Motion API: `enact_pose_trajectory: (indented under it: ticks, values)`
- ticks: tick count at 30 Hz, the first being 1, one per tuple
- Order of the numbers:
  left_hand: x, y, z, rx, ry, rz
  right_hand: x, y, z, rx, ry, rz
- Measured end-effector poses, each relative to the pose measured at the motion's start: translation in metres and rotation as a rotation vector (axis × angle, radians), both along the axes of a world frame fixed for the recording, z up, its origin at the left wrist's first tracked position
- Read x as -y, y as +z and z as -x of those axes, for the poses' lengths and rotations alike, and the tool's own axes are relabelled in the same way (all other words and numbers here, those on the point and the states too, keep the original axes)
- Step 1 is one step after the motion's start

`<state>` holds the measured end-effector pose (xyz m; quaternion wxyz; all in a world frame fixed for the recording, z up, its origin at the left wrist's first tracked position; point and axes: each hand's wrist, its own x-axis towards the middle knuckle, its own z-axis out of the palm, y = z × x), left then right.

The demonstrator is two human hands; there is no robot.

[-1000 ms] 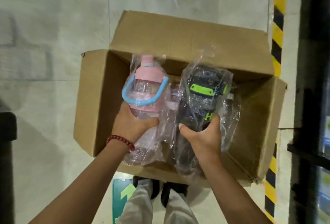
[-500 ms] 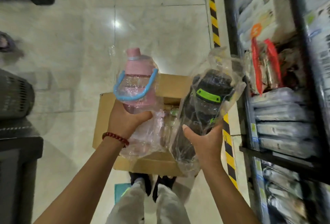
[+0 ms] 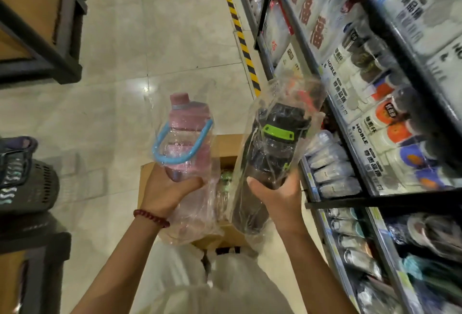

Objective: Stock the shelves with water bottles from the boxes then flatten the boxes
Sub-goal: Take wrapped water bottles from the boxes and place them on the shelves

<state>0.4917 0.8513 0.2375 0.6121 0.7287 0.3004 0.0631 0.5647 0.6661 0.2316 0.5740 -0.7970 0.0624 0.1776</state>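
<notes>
My left hand (image 3: 170, 190) grips a pink water bottle (image 3: 186, 138) with a blue handle, wrapped in a clear plastic bag. My right hand (image 3: 276, 195) grips a black water bottle (image 3: 275, 148) with a green clasp, also bagged. Both bottles are held upright at chest height above the open cardboard box (image 3: 225, 143) on the floor. More bagged bottles (image 3: 225, 178) show inside the box between my hands. The black shelf unit (image 3: 335, 203) stands close on my right, its tiers packed with boxed and bagged goods.
A black-and-yellow hazard stripe (image 3: 241, 38) runs along the floor at the shelf's foot. A dark plastic basket (image 3: 27, 183) sits at the left on a dark stand. Another black rack (image 3: 50, 61) stands at the top left. Pale tiled floor (image 3: 150, 38) stretches ahead.
Both bottles came up out of the box and rose higher. My view swung up and right, bringing the shelf unit into sight; the box now lies mostly hidden below my hands.
</notes>
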Motion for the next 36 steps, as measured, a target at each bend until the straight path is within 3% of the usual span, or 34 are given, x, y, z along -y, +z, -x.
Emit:
enact_pose_trajectory:
  ticks: [9,16,22,28,36]
  values:
    - [0.031,0.073,0.005,0.121,-0.157,-0.024,0.038,0.069,0.036,0.082,-0.068,-0.093]
    - [0.032,0.096,-0.010,0.184,-0.381,-0.040,0.036,0.097,0.063,0.215,-0.292,-0.048]
    - [0.032,0.100,0.009,0.230,-0.588,-0.024,0.038,0.097,0.124,0.136,-0.526,0.003]
    - [0.029,0.066,0.049,0.103,-0.805,-0.073,0.022,0.078,0.214,0.070,-0.726,-0.045]
    - [0.068,0.059,0.090,0.012,-1.008,0.040,0.029,0.075,0.303,0.063,-1.006,-0.039]
